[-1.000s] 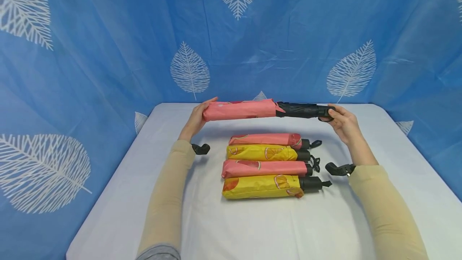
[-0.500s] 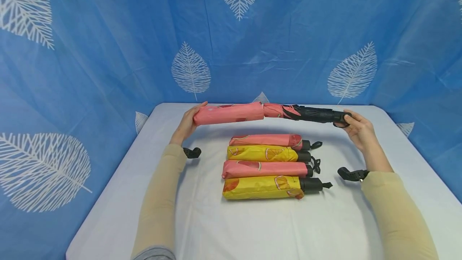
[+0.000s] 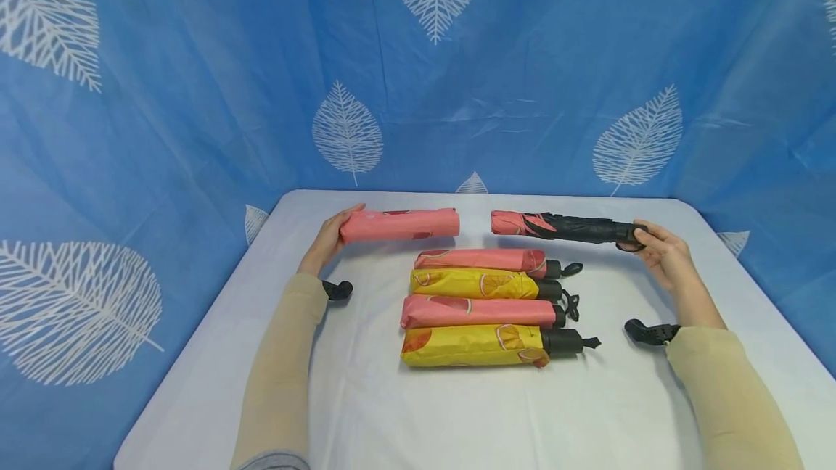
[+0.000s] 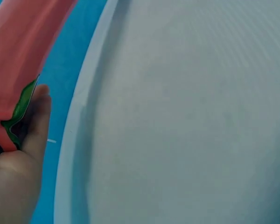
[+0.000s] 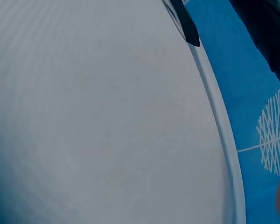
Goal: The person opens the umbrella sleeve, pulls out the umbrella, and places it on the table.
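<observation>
Over the far part of the table, my left hand (image 3: pixel 324 241) grips the outer end of a pink umbrella sleeve (image 3: pixel 401 225). In the left wrist view, a green patch shows on the sleeve (image 4: pixel 30 51) beside the thumb. My right hand (image 3: pixel 668 258) holds a folded umbrella (image 3: pixel 578 228) by its black handle; its canopy shows black toward the handle and pink at the tip. A gap separates sleeve and umbrella. The right wrist view catches just a dark stretch of the umbrella (image 5: pixel 263 35) and a sliver of the hand.
Nearer the person, several sleeved umbrellas lie side by side, handles to the right: a pink one (image 3: pixel 480 260), a yellow one (image 3: pixel 473 283), another pink one (image 3: pixel 480 312) and another yellow one (image 3: pixel 470 346). A blue leaf-patterned curtain (image 3: pixel 522 93) surrounds the white table (image 3: pixel 490 419).
The umbrella has come fully out of the pink sleeve. My left hand has moved left with the sleeve, my right hand right with the umbrella, and both are lower in view.
</observation>
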The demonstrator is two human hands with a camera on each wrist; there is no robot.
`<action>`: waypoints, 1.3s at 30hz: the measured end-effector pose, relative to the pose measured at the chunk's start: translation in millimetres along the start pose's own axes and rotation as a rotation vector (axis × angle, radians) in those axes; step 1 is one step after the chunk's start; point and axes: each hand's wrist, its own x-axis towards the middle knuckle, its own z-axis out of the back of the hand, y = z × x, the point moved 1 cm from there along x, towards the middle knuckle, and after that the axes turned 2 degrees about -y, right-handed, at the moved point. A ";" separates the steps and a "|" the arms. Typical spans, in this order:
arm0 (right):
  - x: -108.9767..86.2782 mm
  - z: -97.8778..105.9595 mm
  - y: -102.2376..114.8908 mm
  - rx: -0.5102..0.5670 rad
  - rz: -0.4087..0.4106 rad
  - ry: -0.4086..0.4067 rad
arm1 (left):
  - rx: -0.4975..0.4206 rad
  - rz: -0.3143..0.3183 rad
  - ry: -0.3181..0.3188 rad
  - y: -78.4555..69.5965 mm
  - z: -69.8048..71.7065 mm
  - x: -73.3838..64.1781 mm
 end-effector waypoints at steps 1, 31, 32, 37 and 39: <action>0.6 1.5 -1.1 -0.021 -0.002 0.007 | 0.000 0.002 0.000 1.0 0.8 -0.2; 10.1 15.9 -2.1 -0.383 -0.148 0.055 | 0.236 -0.015 -0.124 21.9 17.8 15.3; 10.4 16.3 -1.4 -0.432 -0.155 0.055 | 0.247 -0.039 -0.134 19.6 18.1 14.7; 12.6 20.1 -2.1 -0.626 -0.169 0.057 | 0.248 -0.201 -0.141 4.3 16.0 13.1; 13.4 21.2 -3.0 -0.687 -0.174 0.050 | 0.233 -0.241 -0.102 -2.4 11.5 12.7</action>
